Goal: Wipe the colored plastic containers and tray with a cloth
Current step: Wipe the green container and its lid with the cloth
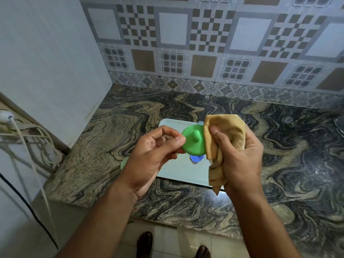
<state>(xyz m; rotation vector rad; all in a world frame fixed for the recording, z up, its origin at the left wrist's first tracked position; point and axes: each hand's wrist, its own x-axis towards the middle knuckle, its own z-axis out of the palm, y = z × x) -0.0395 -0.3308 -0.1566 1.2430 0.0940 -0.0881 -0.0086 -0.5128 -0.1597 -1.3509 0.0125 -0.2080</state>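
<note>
Above the white tray (pixel 175 170) on the marbled surface (pixel 279 146), the left hand (pixel 149 155) is pinching a green lid (pixel 193 144) while the right hand (pixel 240 157) is gripping the tan cloth (pixel 223 138) against it; turning the lid likely comes next.

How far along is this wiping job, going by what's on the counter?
Nothing looks clearly finished. In hand: the left hand pinches a green lid by its edge while the right hand presses a tan cloth against it. Still left, it seems: the white tray, which shows a few specks, a blue piece lying on it, and a pale green piece beside it, half hidden by the left wrist.
</note>
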